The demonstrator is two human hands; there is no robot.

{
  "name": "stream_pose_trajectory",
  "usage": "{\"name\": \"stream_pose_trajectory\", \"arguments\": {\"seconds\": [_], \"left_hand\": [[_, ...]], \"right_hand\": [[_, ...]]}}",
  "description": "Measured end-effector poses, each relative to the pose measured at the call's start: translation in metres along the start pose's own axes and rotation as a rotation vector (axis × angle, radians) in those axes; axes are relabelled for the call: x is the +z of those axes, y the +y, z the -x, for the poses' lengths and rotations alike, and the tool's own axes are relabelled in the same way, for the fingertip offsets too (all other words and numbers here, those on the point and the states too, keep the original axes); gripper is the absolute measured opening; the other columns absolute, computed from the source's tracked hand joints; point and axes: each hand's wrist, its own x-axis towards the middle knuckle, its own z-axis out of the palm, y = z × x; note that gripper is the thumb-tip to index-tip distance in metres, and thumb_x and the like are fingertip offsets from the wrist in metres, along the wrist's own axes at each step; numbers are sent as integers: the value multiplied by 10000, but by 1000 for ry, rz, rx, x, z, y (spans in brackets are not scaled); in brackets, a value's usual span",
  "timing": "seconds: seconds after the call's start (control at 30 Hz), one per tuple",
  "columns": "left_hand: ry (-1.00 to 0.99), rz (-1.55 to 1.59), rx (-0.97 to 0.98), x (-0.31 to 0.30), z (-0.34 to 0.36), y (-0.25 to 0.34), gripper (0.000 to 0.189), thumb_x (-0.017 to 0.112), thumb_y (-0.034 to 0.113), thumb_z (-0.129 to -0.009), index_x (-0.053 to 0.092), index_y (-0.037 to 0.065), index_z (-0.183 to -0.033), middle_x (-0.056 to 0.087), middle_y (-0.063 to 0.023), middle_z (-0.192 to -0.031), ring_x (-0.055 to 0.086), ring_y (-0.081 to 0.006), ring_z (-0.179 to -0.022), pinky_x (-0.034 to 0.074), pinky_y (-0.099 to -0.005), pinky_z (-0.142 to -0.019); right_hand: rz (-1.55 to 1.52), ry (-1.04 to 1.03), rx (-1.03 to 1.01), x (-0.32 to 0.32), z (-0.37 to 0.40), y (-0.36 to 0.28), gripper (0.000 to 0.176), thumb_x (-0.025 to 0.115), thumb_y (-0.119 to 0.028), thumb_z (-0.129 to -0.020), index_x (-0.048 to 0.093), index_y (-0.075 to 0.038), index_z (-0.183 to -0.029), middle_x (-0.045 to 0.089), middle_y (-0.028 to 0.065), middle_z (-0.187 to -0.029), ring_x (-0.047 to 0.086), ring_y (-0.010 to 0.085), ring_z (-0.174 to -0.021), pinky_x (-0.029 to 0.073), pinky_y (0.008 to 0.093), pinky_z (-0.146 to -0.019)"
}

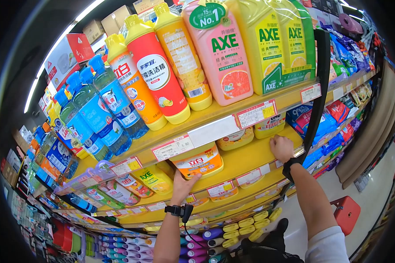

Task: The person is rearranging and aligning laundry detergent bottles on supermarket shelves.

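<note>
Pressed to the lower front of an orange-labelled bottle (pixel 200 163), the left hand (pixel 182 187) has its thumb and fingers closed on the bottom edge. "立白" stands in large characters on the label; the neck is hidden by the shelf above. This bottle sits at the front of the middle yellow shelf (pixel 249 158). Toward the shelf's right end, the right hand (pixel 281 148) is curled just in front of a yellow bottle (pixel 270 128); whether it holds anything cannot be told.

Overhead, a pink bottle (pixel 224 57) reads "AXE" and "No.1", with a halved grapefruit pictured on its flat, broad side. Beside it, two yellow AXE bottles (pixel 267 44) share glossy clear wrap. To the left, a slim red bottle (pixel 160 74) carries "家家宜" and "柠檬洗洁精" in a white oval, next to an orange bottle (pixel 135 85) also marked "立白". Clear plastic bottles (pixel 98 109) with blue caps show bluish liquid around their blue labels.

Paper price tags (pixel 172 148) line the shelf edge, their small print mostly unreadable. At lower right, a smooth red stool (pixel 346 215) stands on the pale floor (pixel 314 201).
</note>
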Motion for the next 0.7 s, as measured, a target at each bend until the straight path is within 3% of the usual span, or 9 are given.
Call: {"name": "stream_pose_trajectory", "arguments": {"seconds": [0.7], "left_hand": [[45, 1, 4, 1, 3, 7, 634, 840, 197, -789, 490, -57, -1253, 642, -162, -1187, 618, -214, -1086, 491, -346, -961]], "right_hand": [[39, 22, -25, 6, -3, 4, 286, 573, -273, -911, 682, -28, -812, 688, 221, -757, 675, 406, -700, 542, 509, -684]]}}
